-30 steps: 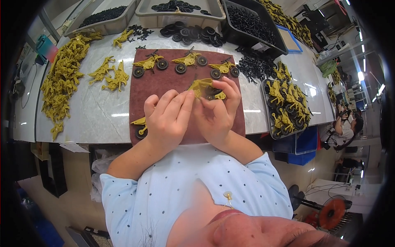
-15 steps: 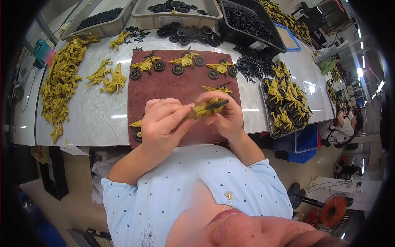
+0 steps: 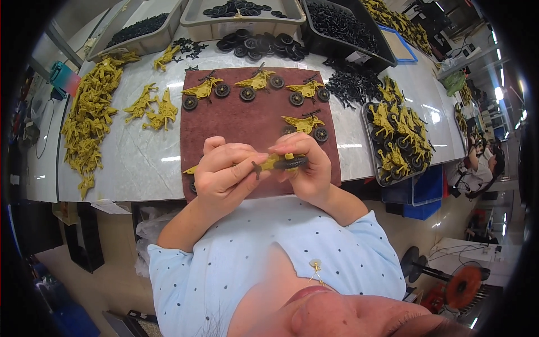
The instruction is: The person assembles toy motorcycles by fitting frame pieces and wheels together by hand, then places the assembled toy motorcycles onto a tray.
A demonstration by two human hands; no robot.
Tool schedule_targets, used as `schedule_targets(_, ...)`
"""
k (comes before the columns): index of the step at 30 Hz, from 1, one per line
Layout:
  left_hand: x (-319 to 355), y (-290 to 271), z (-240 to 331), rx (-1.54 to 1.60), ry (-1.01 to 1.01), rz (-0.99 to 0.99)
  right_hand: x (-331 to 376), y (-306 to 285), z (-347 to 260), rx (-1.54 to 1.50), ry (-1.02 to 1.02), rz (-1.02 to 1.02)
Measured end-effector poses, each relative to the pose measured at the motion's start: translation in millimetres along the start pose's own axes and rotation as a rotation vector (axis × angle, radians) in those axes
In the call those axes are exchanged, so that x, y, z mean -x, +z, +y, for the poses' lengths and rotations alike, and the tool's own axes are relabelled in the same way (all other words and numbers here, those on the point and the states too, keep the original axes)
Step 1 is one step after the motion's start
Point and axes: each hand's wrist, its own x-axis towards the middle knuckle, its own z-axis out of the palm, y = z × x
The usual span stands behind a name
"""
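Note:
Above the front of a dark red cloth, both my hands are closed on a yellow toy motorcycle. My right hand grips it by the end with a black tyred wheel. The fingertips of my left hand pinch its other end, where a small dark handlebar-like piece sticks out. My fingers cover much of the toy. A finished-looking toy motorcycle lies just beyond my right hand, and another, partly hidden, lies under my left wrist.
Along the cloth's far edge stand three toy motorcycles. Yellow bodies are heaped at left. Loose black wheels and small black parts lie beyond, before parts bins. At right sits a tray of yellow toys.
The toy motorcycle has been turned in my hands: its black wheel now faces up near my right fingers. A dark handlebar-like piece now shows at my left fingertips.

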Motion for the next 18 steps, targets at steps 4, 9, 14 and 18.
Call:
schedule_targets(4, 1, -2, -1, -0.004, -0.025, -0.017, -1, 0, 2, -0.014, 0.014, 0.004)
schedule_targets(9, -7, -5, -1, -0.041, 0.003, -0.021, -8, -6, 10, -0.117, -0.056, 0.022)
schedule_targets(14, -1, -17, -7, -0.129, 0.064, -0.034, -7, -16, 33, -0.344, -0.170, -0.054)
schedule_targets(18, -1, -16, 1, -0.077, 0.076, -0.033, -4, -8, 31, -0.438, -0.170, -0.054)
